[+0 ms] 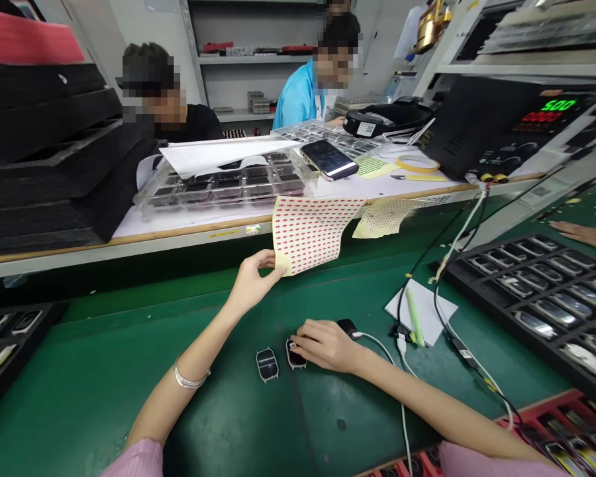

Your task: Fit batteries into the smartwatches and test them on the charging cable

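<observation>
My left hand [253, 281] pinches the lower left corner of a pale yellow sticker sheet [315, 235] with rows of small red arrow stickers. The sheet hangs from the shelf edge and bends outward. On the green bench, the curled fingers of my right hand [325, 344] grip a smartwatch [297, 358] and cover part of its dark screen. A small red-and-white spot shows by the fingertips, too small to make out. A second smartwatch [267, 365] without a strap lies just left of it. Behind my right hand sits a small black charger [347, 327] with a white cable.
A black tray [541, 291] of watch cases stands right, beside another person's hand [583, 233]. Cables [437, 291] hang from the power supply [506, 126]. A red tray [551, 424] sits front right, black foam trays [44, 146] left. Two people work beyond the shelf.
</observation>
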`<state>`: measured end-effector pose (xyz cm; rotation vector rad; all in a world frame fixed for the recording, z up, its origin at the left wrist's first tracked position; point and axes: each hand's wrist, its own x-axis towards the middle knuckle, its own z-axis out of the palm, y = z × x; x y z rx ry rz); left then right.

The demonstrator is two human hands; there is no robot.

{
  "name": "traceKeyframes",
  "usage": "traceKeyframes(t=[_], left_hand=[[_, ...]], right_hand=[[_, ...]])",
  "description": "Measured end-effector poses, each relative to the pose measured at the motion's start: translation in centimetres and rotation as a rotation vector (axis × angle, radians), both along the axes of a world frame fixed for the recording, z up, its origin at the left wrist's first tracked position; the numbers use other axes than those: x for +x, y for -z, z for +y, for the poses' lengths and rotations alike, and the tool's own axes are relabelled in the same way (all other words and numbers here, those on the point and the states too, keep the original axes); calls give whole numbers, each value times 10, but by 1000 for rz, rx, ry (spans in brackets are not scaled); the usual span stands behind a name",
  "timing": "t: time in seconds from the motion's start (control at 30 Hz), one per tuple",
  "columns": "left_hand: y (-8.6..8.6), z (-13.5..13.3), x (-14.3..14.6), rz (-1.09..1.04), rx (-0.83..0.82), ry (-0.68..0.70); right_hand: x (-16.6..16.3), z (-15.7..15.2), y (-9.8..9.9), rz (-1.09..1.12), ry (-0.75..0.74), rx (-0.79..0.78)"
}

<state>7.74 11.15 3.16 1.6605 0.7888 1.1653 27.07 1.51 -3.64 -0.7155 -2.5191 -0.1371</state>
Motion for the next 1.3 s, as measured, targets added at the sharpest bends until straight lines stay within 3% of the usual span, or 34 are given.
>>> traceKeyframes(t=[0.17, 0.27, 0.53, 0.73, 1.07, 1.2, 1.3], left_hand=[[9, 1, 12, -32, -82, 79], [10, -1, 17, -59, -82, 106], [11, 1, 19, -94, -43, 79], [14, 4, 22, -64, 67, 33], [19, 7, 23, -18, 137, -6], [20, 8, 23, 5, 142, -4], [33, 4, 14, 93, 149, -35]], right_hand=[[-1, 36, -52, 298, 179, 128], [-4, 60, -69, 413, 259, 157], [-13, 84, -75, 412, 275, 138], [-10, 92, -81, 473, 175, 136], [-4, 97, -89, 567, 39, -117], [-7, 94, -97, 588, 98, -103], [-15, 80, -90, 632, 148, -29]])
